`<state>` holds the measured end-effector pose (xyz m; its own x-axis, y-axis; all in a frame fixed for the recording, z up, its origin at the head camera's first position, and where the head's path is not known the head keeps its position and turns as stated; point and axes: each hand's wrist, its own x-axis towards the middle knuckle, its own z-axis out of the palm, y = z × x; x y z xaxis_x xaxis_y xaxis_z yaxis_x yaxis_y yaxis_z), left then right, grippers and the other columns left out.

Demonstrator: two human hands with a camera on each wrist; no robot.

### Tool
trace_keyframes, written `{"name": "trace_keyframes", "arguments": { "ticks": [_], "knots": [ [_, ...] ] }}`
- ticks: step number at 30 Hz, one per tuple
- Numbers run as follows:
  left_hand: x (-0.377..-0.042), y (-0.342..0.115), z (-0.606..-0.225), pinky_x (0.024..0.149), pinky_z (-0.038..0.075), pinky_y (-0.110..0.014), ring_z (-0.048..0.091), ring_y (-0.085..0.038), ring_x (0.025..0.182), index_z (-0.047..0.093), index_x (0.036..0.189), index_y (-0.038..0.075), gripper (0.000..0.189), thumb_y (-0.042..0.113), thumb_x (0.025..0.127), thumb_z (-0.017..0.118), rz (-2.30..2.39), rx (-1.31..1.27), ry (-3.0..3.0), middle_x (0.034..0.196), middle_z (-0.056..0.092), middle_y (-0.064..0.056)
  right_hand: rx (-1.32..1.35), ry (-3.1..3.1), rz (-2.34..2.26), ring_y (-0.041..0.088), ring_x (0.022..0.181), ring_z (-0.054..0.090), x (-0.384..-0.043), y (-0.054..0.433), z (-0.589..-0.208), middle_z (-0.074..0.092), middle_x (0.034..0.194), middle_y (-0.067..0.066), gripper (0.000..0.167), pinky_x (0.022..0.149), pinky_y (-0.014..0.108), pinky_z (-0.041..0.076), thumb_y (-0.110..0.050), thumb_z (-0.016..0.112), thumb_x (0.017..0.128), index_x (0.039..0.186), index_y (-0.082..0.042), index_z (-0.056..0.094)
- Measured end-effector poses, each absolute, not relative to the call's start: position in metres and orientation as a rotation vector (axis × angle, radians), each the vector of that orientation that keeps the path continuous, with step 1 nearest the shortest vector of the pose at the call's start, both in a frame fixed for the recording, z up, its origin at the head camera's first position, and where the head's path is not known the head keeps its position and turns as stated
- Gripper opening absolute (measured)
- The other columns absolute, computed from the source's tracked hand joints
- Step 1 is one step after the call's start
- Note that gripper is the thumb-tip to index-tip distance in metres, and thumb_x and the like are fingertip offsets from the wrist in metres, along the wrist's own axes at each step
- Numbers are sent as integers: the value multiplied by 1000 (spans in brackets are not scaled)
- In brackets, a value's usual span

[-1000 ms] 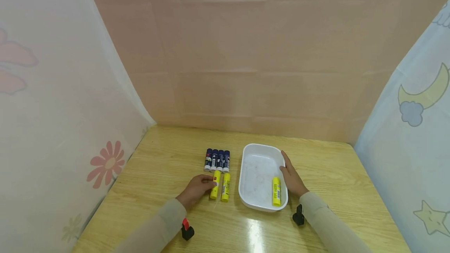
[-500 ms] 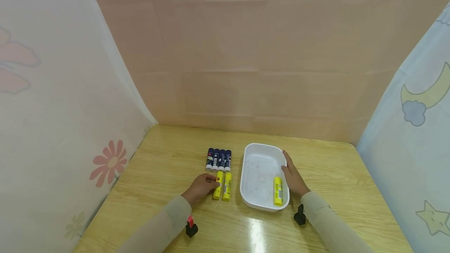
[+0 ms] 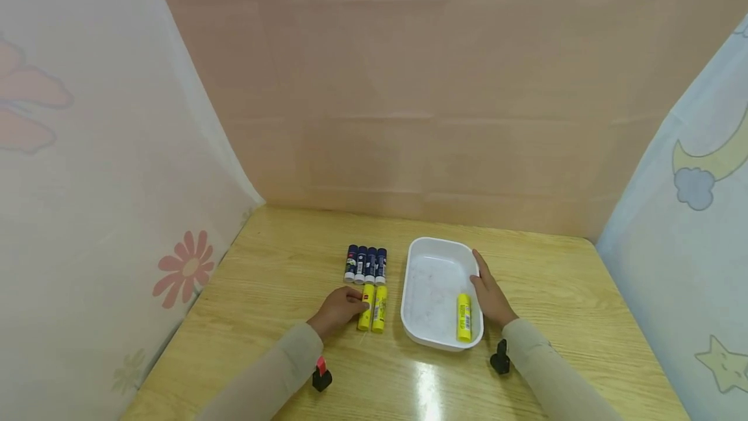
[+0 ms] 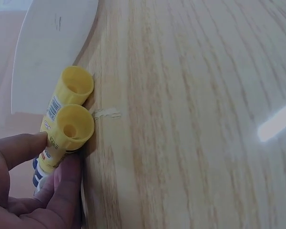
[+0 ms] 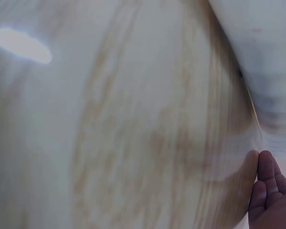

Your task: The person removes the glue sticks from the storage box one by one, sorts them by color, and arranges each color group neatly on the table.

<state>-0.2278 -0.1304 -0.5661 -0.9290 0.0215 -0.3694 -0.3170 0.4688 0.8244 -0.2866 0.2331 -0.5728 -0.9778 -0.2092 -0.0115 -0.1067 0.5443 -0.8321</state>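
Observation:
My left hand (image 3: 340,309) pinches an upright-pointing yellow glue stick (image 3: 366,318) lying on the table, thumb on one side and fingers on the other. A second yellow glue stick (image 3: 380,309) lies close along its right side; the left wrist view shows the hollow ends of the held glue stick (image 4: 75,128) and its neighbour (image 4: 75,86). My right hand (image 3: 492,297) rests against the right side of a white tray (image 3: 411,317), its fingers fairly straight along the wall. Inside that tray, at the near right, is another yellow glue stick (image 3: 464,318).
Several dark blue glue sticks (image 3: 366,265) with white ends lie in a row just beyond the yellow pair. All stand on a wood-grain table (image 3: 280,252). A beige backdrop (image 3: 374,115) rises behind it, with patterned cloths (image 3: 128,167) at both sides.
My left hand has shifted slightly right with the yellow glue stick, narrowing the gap to its neighbour. The right hand stays at the tray. The head view has drifted a little.

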Motion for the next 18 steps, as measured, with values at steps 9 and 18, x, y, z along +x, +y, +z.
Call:
{"name": "trace_keyframes", "arguments": {
  "ticks": [9,18],
  "knots": [
    [-228,-129,-570,81,53,-34,60,-18,92,61,114,5,34,28,90,70,1520,-267,2336,102,63,-5,-251,2652,-1414,38,146,3,-286,234,-573,-4,163,9,59,114,60,7,-20,25,107,156,-27,-8],
    [-227,-130,-571,80,56,-32,60,-18,93,61,115,3,26,22,97,62,1618,-264,2273,107,61,-7,-258,2650,-1429,38,146,4,-288,235,-573,-3,163,10,59,114,61,8,-20,25,107,157,-27,-6]
  ]
}}
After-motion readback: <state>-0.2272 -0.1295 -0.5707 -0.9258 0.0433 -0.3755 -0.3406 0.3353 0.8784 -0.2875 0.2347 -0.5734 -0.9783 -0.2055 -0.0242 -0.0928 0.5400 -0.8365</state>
